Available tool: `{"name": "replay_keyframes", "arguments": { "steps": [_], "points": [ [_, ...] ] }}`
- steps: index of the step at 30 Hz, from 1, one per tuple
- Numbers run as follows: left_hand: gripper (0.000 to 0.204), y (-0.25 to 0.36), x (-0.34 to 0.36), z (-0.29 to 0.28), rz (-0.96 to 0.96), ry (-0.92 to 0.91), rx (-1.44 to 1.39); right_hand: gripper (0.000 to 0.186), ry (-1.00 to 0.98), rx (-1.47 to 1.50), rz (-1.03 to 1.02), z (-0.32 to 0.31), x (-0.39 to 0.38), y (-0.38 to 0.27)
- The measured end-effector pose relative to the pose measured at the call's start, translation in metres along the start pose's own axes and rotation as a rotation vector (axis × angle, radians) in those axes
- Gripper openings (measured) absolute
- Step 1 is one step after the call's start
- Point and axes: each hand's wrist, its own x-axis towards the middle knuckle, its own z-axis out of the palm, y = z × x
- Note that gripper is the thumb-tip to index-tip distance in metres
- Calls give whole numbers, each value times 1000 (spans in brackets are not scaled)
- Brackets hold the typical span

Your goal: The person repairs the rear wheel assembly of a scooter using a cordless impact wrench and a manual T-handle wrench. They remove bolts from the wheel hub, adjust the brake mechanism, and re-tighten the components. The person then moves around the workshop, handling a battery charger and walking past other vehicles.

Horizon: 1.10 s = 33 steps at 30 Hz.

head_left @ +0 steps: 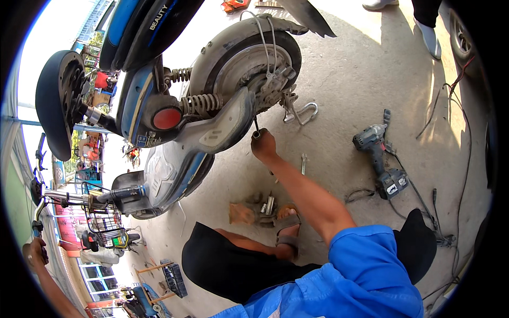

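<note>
A blue and black electric scooter [159, 183] stands before me, its dusty rear wheel [249, 69] at the top centre. My right hand [264, 147] is closed around a metal socket wrench [256, 134], just below the wheel's axle area. A thin shaft runs up from the fist toward the axle; whether it sits on a nut is hidden. At the far left, my left hand [37, 252] is wrapped round the handlebar grip [44, 255]. Beside my right arm, a combination spanner [304, 164] lies on the ground. Metal sockets [269, 205] rest near my sandalled foot [287, 225].
A cordless impact wrench [377, 159] lies to the right, with black cables [466, 159] beyond. The scooter's metal stand [303, 113] juts out below the wheel. Another person's shoes [428, 41] show at the top right, near a vehicle wheel [460, 33]. A wooden-legged stool [174, 278] stands lower left.
</note>
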Motion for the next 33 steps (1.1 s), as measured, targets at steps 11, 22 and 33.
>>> {"name": "replay_keyframes", "arguments": {
  "steps": [11,22,33],
  "points": [
    [39,-8,-1,12,-120,17,-121,21,29,83,-64,0,-4,6],
    [72,-14,8,13,-75,6,-93,19,89,-37,23,-14,20,17],
    [70,-18,13,-11,-43,105,9,19,-13,9,39,-1,3,-3]
  ]
}}
